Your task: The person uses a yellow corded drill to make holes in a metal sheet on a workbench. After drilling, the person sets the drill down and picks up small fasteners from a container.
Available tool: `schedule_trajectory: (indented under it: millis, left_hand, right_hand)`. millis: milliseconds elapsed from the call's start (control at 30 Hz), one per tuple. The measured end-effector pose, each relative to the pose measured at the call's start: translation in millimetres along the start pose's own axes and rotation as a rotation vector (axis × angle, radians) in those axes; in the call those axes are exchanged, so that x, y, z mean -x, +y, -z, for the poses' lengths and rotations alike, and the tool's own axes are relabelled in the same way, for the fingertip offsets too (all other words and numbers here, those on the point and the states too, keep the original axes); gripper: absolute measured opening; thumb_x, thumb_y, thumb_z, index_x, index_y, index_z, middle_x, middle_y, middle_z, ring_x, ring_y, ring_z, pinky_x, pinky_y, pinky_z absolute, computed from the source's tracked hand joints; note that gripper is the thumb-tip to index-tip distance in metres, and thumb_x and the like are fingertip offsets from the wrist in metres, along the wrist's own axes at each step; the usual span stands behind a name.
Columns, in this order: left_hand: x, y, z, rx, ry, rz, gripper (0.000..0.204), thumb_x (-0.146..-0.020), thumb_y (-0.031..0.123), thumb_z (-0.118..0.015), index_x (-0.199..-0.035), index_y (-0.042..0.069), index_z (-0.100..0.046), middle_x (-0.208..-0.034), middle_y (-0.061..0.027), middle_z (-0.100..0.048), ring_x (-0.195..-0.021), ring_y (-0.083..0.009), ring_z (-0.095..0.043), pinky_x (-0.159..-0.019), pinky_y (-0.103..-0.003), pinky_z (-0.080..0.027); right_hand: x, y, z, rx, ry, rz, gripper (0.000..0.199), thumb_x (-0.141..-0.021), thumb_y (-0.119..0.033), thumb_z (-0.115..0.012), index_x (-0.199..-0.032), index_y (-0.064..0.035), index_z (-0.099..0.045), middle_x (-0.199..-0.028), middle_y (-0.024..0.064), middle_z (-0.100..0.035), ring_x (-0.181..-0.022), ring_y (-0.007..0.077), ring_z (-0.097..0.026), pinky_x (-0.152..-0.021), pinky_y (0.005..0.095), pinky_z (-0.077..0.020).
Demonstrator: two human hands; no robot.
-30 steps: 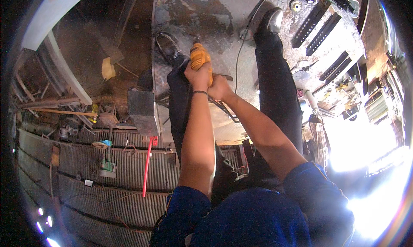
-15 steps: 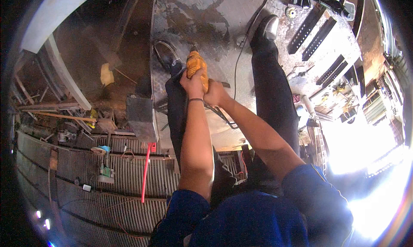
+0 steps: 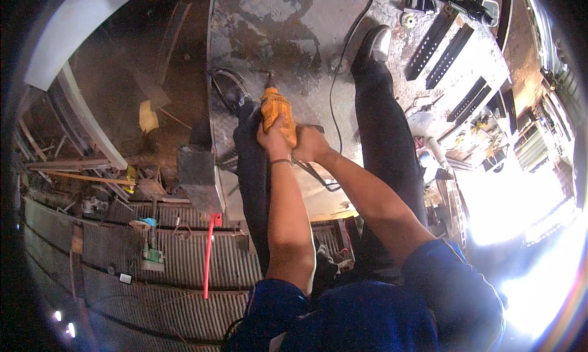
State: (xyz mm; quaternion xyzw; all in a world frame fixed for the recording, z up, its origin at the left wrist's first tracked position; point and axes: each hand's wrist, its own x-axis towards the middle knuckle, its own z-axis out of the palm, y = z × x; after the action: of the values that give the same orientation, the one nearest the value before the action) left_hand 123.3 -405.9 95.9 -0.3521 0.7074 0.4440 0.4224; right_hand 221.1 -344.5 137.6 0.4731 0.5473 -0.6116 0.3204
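An orange power drill [image 3: 277, 109] points down at a shiny patterned metal sheet [image 3: 288, 27] on the floor. My left hand [image 3: 273, 139] grips the drill's body from the left. My right hand [image 3: 310, 145] holds its rear handle. The drill's black cable [image 3: 340, 64] runs up across the sheet. My legs in dark trousers stand on the sheet, the right shoe [image 3: 375, 44] far forward and the left shoe [image 3: 231, 90] just left of the drill tip.
Black perforated metal bars [image 3: 446, 56] lie on the sheet's far right. Corrugated metal panels [image 3: 122, 272] with a red rod [image 3: 209, 254] lie at the lower left. Scrap wood and metal strips [image 3: 73, 162] pile at the left. Strong sunlight glares at the right.
Both hands and the drill have moved a little farther forward and lower toward the sheet; the view shifted slightly with them.
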Motion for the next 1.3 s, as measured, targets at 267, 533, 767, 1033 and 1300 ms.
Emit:
schedule_trajectory:
  millis: [267,533,767,1033,1300]
  left_hand:
    - [-1,-8,8,-0.068,0.016,-0.062,0.047,-0.077,-0.002,-0.081,-0.121,-0.001,-0.063,-0.107,-0.0121,-0.07,-0.086,-0.0282,-0.07,-0.074,-0.04,-0.058]
    - [14,3,3,-0.017,-0.017,-0.025,0.047,-0.079,-0.001,-0.079,-0.123,-0.003,-0.062,-0.11,-0.0137,-0.069,-0.091,-0.0316,-0.071,-0.074,-0.045,-0.06]
    - [5,6,-13,0.418,-0.057,0.174,0.037,-0.093,0.02,-0.069,-0.125,0.002,-0.064,-0.115,-0.0156,-0.07,-0.098,-0.0331,-0.071,-0.084,-0.047,-0.059]
    - [-10,29,-52,0.652,-0.179,0.228,0.041,-0.1,0.03,-0.05,-0.129,0.003,-0.061,-0.122,-0.0162,-0.069,-0.111,-0.0354,-0.066,-0.099,-0.049,-0.053]
    - [-4,4,-35,0.487,-0.052,0.23,0.039,-0.095,0.024,-0.065,-0.129,0.006,-0.061,-0.119,-0.0126,-0.069,-0.108,-0.0319,-0.068,-0.095,-0.046,-0.054]
  right_hand:
    - [3,-3,-5,-0.151,0.007,0.059,0.048,-0.076,-0.033,-0.074,-0.106,0.0039,-0.069,-0.103,0.0313,-0.07,-0.098,0.0482,-0.067,-0.088,0.0522,-0.0543]
    - [10,-8,6,-0.091,0.026,0.095,0.07,-0.076,-0.04,-0.074,-0.121,0.01,-0.055,-0.105,0.0355,-0.068,-0.1,0.0514,-0.066,-0.088,0.0542,-0.0536]
    - [-9,-59,74,0.497,-0.247,-0.056,0.067,-0.082,-0.032,-0.072,-0.126,0.0152,-0.054,-0.114,0.0316,-0.068,-0.111,0.0417,-0.068,-0.092,0.0494,-0.057]
    - [-51,-143,144,0.878,-0.505,0.055,0.041,-0.081,-0.028,-0.073,-0.114,-0.0036,-0.074,-0.119,0.0179,-0.073,-0.11,0.0366,-0.07,-0.093,0.0472,-0.0569]
    - [-30,-56,104,0.438,-0.266,-0.031,0.092,-0.07,-0.039,-0.082,-0.138,0.007,-0.04,-0.108,0.0328,-0.069,-0.105,0.0448,-0.068,-0.09,0.0479,-0.0565]
